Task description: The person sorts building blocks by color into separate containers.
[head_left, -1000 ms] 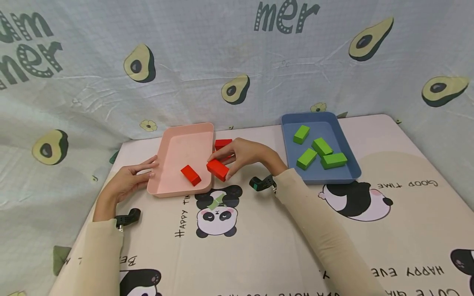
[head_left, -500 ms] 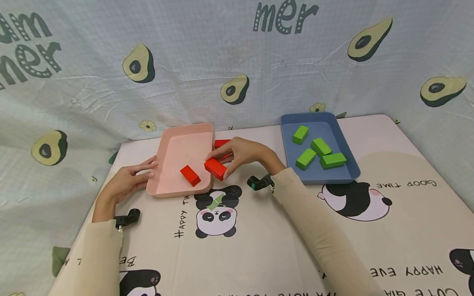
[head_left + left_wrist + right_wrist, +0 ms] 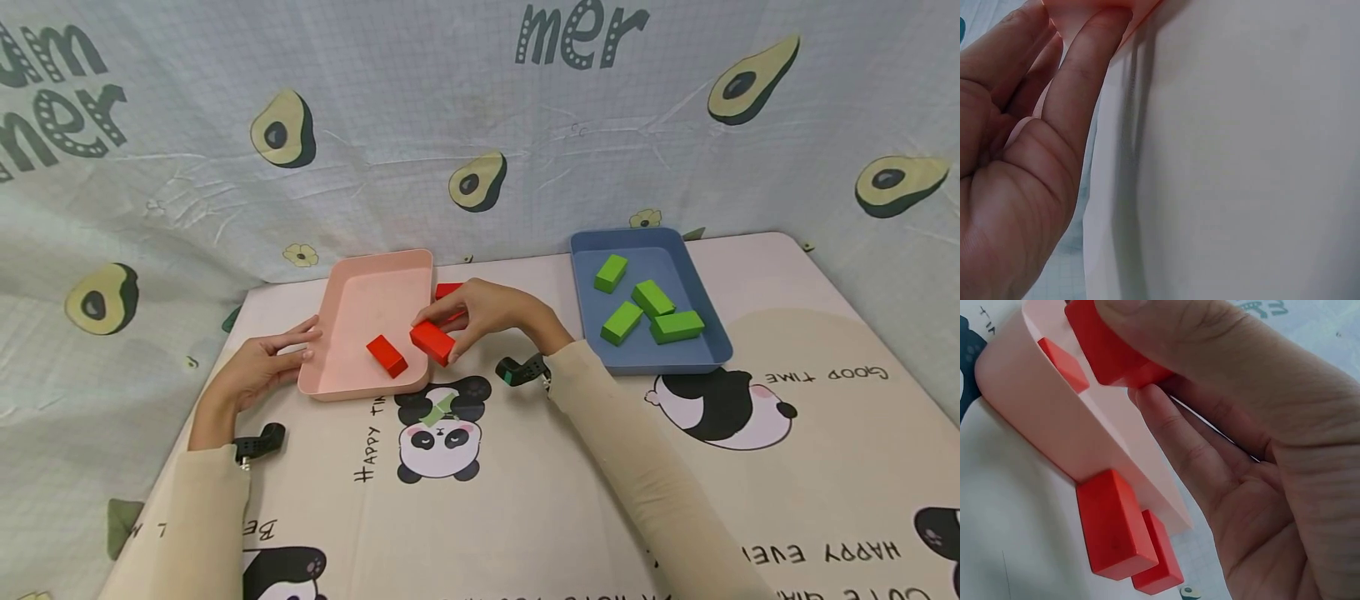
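My right hand (image 3: 487,312) pinches a red block (image 3: 432,342) between thumb and fingers, at the right rim of the pink tray (image 3: 375,283). In the right wrist view the held block (image 3: 1110,353) is above the tray wall. Another red block (image 3: 387,357) lies inside the tray. Two more red blocks stand outside against its right wall; the right wrist view shows the nearer block (image 3: 1116,528) and the farther block (image 3: 1160,559), while my right hand partly hides them in the head view. My left hand (image 3: 262,367) rests its fairly straight fingers against the tray's left side.
To the right stands a blue tray (image 3: 667,243) with several green blocks (image 3: 651,297) in it. A panda-print cloth (image 3: 517,508) covers the table. An avocado-print curtain (image 3: 390,125) hangs behind the table's back edge.
My right hand has moved a little to the left with the red block, bringing it over the pink tray's right rim. My left hand has stayed at the tray's left side.
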`<action>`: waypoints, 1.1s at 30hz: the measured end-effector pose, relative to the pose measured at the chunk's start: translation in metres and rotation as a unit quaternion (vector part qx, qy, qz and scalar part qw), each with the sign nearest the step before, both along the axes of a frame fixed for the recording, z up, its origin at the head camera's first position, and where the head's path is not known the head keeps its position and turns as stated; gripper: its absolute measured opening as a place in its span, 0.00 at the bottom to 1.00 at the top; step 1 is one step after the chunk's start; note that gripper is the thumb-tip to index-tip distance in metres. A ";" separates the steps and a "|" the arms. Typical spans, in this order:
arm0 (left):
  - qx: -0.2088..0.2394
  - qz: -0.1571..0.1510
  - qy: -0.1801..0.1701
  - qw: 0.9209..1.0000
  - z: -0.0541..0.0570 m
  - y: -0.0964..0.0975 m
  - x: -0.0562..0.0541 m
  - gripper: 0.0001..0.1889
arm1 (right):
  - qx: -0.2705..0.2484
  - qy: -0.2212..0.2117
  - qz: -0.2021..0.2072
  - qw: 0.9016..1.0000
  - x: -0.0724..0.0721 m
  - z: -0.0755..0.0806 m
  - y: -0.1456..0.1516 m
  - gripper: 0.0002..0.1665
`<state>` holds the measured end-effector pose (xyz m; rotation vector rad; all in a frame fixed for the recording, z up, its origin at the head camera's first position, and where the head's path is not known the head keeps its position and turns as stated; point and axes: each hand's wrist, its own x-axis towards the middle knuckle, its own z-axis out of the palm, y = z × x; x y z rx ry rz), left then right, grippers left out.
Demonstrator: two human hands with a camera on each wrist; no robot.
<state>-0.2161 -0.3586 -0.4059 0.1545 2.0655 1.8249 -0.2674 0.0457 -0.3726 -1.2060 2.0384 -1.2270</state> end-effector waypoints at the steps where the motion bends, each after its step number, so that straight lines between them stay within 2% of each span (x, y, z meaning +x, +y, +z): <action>1: 0.001 0.000 0.000 1.000 0.000 0.000 0.000 0.26 | 0.000 -0.001 0.000 1.000 0.000 0.000 -0.001 0.42; 10: 0.000 0.000 -0.003 1.000 0.000 -0.002 0.001 0.27 | -0.009 -0.002 0.005 1.000 0.000 0.004 -0.006 0.41; 19: -0.011 0.002 0.003 1.000 0.001 -0.001 0.001 0.26 | -0.019 0.023 0.014 0.999 -0.006 0.007 -0.014 0.40; 26: -0.021 0.003 0.001 1.000 0.002 0.002 0.002 0.28 | -0.027 0.004 0.018 0.999 -0.013 0.007 -0.023 0.41; 33: -0.025 -0.002 0.005 1.000 0.003 0.002 0.001 0.28 | -0.014 -0.005 0.020 1.000 -0.022 0.007 -0.032 0.41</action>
